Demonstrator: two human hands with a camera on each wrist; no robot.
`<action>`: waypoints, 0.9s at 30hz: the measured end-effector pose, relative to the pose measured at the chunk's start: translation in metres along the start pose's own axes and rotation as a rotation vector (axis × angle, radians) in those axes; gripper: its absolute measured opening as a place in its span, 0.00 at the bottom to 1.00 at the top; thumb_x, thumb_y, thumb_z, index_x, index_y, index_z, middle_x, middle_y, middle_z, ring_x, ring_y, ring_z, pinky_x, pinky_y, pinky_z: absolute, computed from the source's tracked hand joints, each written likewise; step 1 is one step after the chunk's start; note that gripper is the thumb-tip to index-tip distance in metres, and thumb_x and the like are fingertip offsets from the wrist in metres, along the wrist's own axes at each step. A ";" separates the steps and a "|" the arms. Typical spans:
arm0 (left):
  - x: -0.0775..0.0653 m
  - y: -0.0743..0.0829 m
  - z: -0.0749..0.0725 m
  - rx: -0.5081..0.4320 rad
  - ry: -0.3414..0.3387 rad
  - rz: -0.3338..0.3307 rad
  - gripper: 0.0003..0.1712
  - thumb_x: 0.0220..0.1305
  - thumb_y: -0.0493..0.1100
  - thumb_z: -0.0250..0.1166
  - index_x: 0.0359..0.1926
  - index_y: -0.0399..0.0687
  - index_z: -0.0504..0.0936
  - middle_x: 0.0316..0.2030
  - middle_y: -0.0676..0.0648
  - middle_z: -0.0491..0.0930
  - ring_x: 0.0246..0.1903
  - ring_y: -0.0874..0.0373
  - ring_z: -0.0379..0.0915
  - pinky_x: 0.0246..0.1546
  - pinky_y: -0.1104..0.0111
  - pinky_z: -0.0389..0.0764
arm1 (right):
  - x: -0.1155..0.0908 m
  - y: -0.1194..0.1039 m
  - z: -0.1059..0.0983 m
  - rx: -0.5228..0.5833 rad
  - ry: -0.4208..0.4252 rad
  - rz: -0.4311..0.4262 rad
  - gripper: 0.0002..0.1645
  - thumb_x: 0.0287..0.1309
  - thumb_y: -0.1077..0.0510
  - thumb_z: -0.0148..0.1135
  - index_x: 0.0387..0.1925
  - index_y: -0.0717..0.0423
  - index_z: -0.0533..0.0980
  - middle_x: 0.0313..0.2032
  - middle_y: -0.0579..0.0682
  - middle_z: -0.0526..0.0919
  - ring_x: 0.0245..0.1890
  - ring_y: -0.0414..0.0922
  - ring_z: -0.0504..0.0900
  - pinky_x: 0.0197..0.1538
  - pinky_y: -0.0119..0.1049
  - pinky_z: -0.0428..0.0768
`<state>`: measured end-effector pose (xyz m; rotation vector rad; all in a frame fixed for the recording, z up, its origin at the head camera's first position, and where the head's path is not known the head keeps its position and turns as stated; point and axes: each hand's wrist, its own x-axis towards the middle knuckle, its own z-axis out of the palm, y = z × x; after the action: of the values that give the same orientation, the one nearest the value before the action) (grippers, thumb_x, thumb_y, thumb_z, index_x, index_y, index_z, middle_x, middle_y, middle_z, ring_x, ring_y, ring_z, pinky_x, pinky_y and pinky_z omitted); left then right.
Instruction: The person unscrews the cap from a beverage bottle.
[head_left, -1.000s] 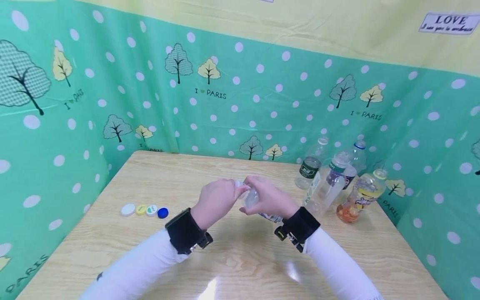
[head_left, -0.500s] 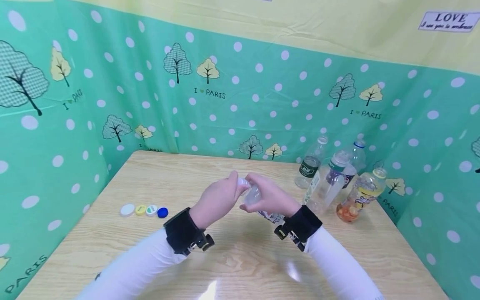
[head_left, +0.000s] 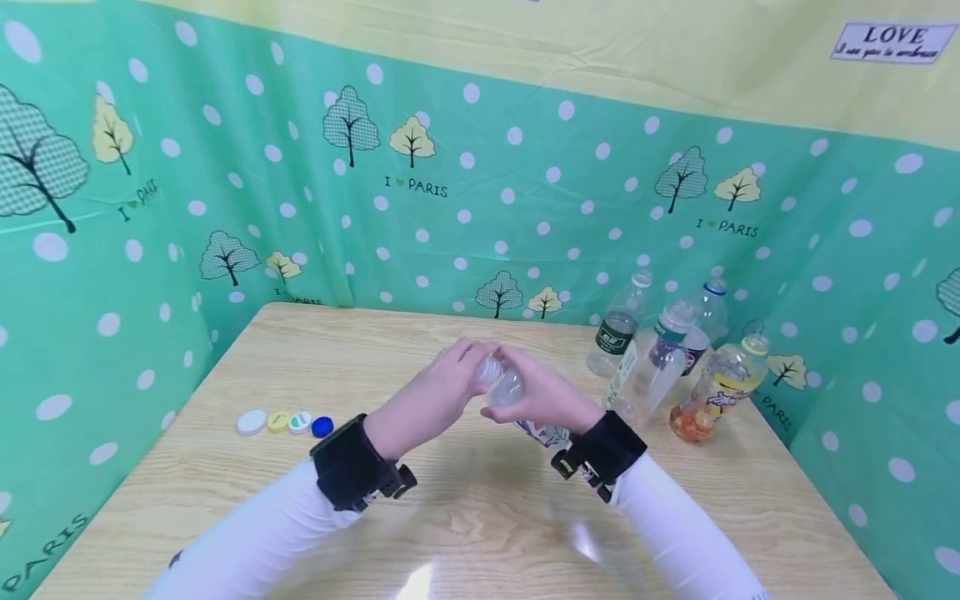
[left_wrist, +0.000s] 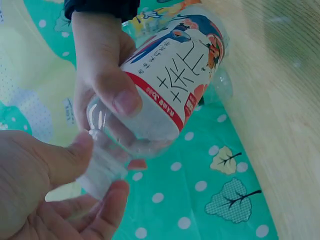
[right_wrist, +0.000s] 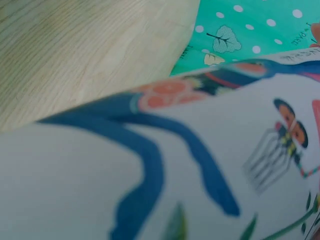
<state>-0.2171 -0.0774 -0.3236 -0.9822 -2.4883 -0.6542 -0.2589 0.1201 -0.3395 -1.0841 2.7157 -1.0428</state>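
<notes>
Over the middle of the table, a clear plastic bottle (head_left: 507, 388) is held tilted between both hands. My right hand (head_left: 546, 390) grips it just below the neck. In the left wrist view, its white label (left_wrist: 172, 75) carries a red band and dark lettering. A whitish cap (left_wrist: 102, 172) is on the neck end, pinched between thumb and fingers of my left hand (head_left: 435, 392). Whether the cap is loose cannot be made out. The printed label (right_wrist: 200, 150) fills most of the right wrist view, where the right fingers are mostly hidden.
Several caps lie in a row at the left: a large white cap (head_left: 251, 422), a yellow cap (head_left: 278, 422), a white-green cap (head_left: 301, 422) and a blue cap (head_left: 322, 427). Several bottles stand at the right, including a green-labelled bottle (head_left: 615, 333) and a yellow-labelled bottle (head_left: 716, 392).
My left hand has turned about the cap; its thumb no longer stands up, and its fingers now reach over the neck end. The right hand keeps its grip almost unmoved.
</notes>
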 end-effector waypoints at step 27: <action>-0.001 -0.001 -0.003 0.063 0.030 0.012 0.20 0.62 0.34 0.65 0.54 0.36 0.72 0.42 0.42 0.75 0.39 0.55 0.76 0.39 0.68 0.84 | 0.000 -0.004 -0.003 0.000 -0.013 0.042 0.36 0.45 0.49 0.75 0.54 0.50 0.69 0.42 0.47 0.77 0.30 0.42 0.77 0.26 0.33 0.81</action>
<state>-0.2167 -0.0805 -0.3219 -0.9565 -2.4592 -0.5783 -0.2571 0.1193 -0.3348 -1.0260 2.7158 -1.0263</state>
